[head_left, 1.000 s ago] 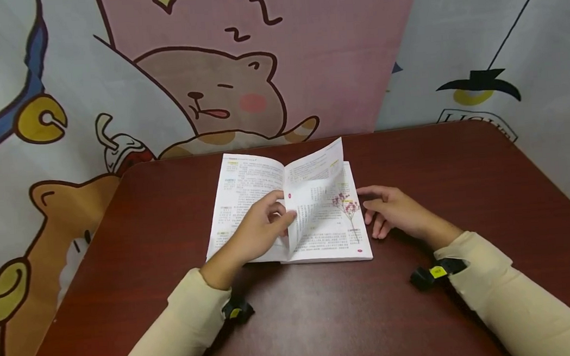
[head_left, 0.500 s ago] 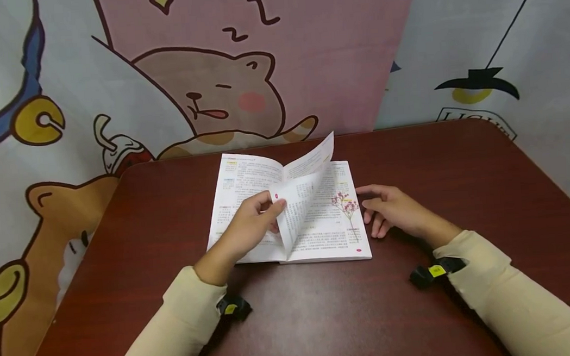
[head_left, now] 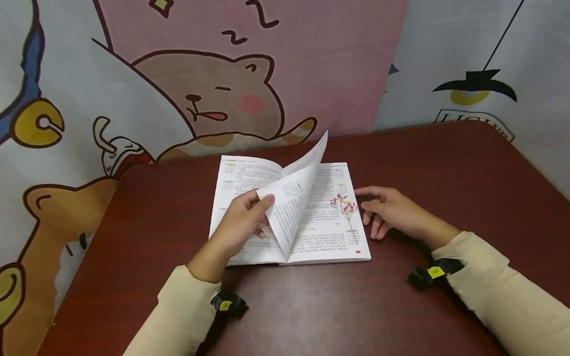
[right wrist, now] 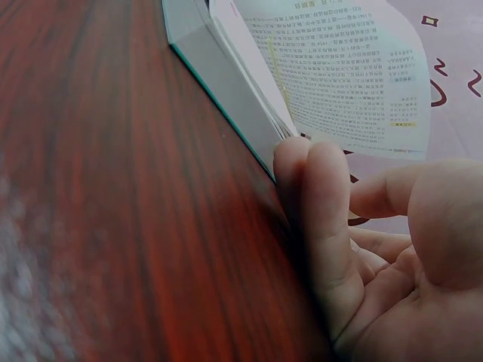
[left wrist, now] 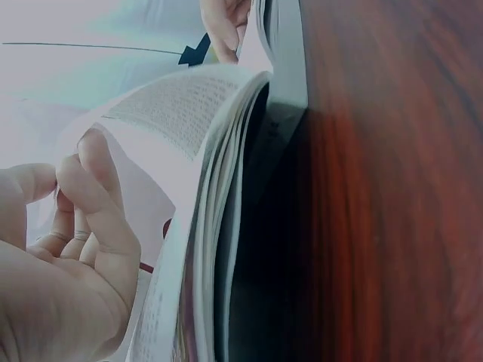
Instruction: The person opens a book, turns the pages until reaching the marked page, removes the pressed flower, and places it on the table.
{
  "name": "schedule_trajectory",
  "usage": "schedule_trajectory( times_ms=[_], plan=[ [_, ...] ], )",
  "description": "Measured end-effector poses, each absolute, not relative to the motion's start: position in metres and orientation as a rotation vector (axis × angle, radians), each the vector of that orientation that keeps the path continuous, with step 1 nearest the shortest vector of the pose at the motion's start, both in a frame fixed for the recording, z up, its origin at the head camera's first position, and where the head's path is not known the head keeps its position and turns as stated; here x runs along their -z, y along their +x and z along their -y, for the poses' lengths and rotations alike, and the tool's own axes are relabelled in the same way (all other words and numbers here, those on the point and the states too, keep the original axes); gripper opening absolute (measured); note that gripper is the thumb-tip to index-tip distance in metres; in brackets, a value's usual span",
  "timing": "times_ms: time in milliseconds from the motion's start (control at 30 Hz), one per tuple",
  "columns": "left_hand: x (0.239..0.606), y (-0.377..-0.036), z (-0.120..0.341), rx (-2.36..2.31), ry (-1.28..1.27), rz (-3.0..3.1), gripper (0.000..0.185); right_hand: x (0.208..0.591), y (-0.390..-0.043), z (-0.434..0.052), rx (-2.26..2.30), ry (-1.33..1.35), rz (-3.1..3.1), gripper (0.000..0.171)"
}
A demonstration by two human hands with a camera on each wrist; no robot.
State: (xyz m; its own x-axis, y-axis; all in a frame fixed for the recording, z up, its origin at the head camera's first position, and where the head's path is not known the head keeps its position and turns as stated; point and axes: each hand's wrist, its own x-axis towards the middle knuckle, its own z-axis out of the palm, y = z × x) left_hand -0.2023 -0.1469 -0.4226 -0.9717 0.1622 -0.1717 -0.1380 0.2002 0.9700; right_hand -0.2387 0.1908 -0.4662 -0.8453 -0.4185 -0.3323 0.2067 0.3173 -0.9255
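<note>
An open book (head_left: 328,246) lies on the table, a pink flower sprig printed on its right page. Above its left half, my left hand (head_left: 241,224) pinches the edge of a lifted page (head_left: 293,204) between thumb and fingers. That page curls over from the spine, its far corner sticking up. In the left wrist view the page (left wrist: 170,113) bows away from the page stack. My right hand (head_left: 397,212) rests on the table with loosely bent fingers beside the book's right edge. In the right wrist view its fingertips (right wrist: 290,162) are at the book's edge and hold nothing.
The dark red wooden table (head_left: 323,317) extends around the book. Behind it hangs a cloth (head_left: 346,60) printed with cartoon animals. A black wrist camera (head_left: 231,305) sits under the left cuff, another wrist camera (head_left: 435,272) under the right.
My left hand has moved left, drawing the pinched page from near the spine over the left half. The page is now more curled. My right hand has stayed in place.
</note>
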Motion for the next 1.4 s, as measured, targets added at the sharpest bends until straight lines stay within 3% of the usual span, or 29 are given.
schedule_trajectory(
  times_ms=[900, 1400],
  plan=[
    [0.423, -0.210, 0.170, -1.772, -0.059, -2.388, 0.021, 0.467, -0.238, -0.190, 1.548, -0.189, -2.081, 0.051],
    [0.425, -0.215, 0.192, -1.342, 0.041, -2.717, 0.023, 0.469, -0.240, -0.189, 1.548, -0.167, -2.080, 0.050]
  ],
)
